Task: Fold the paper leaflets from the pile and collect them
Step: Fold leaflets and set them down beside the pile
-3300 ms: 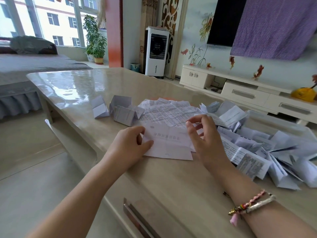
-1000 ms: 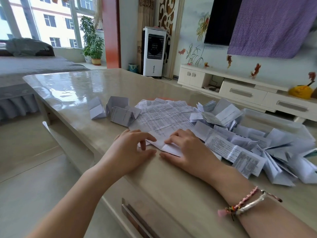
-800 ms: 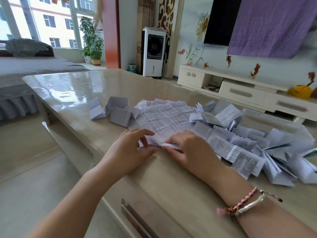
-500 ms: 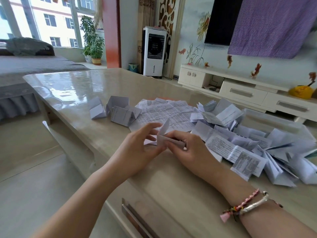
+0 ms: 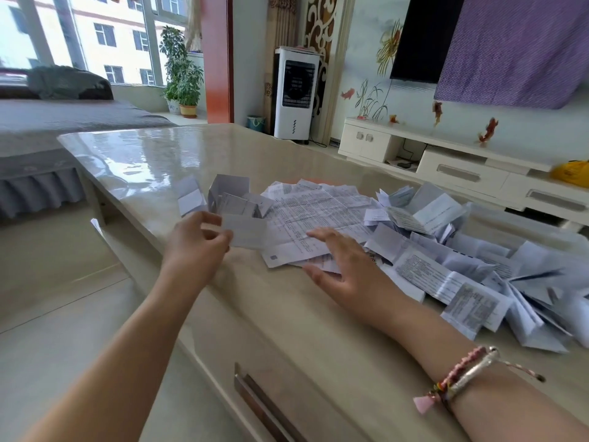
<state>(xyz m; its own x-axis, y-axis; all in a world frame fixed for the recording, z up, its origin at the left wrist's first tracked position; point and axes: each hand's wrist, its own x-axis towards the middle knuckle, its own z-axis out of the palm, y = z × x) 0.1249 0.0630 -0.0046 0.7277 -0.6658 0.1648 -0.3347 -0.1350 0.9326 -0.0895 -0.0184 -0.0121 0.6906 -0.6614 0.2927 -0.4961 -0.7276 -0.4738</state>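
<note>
The left hand [image 5: 199,242] pinches a folded leaflet [image 5: 244,231] above the table [image 5: 287,314], carrying it toward the folded ones [image 5: 223,196] near the left edge; next it must drop it there. The right hand [image 5: 345,266], fingers spread, rests on the unfolded pile [image 5: 318,212] for another sheet

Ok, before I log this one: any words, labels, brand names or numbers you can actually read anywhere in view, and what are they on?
None can be read.
Flat leaflets: dense print, too small and blurred.
Folded leaflet pinched in left hand: blank side showing.
Loose pile beside open right hand: blocks of print, blurred.
Air cooler: pale marks on its dark panel, unreadable.
</note>
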